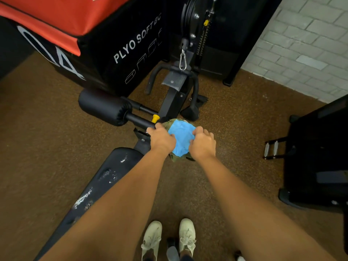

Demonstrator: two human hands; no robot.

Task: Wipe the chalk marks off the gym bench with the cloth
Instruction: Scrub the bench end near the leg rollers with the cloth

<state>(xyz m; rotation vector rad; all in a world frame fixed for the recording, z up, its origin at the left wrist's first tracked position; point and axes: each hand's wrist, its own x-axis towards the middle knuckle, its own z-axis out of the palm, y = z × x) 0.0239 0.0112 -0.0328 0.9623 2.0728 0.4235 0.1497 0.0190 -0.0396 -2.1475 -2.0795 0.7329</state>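
Observation:
A blue cloth (181, 137) with an olive-green layer under it hangs between both hands, above the floor and just right of the bench's far end. My left hand (162, 139) grips its left edge and my right hand (203, 143) grips its right edge. The black padded gym bench (105, 178) runs diagonally from lower left toward the middle, partly covered by my left forearm. White chalk marks (108, 175) speckle its top, with more chalk smears (82, 200) nearer to me.
A black and red plyo soft box (105, 44) stands at the back left. A black roller pad (105, 108), a cable machine post (175, 95) and a carabiner (183, 60) lie beyond the bench. Black equipment (318, 157) stands right, before a white brick wall (305, 44). My shoes (169, 238) rest on brown flooring.

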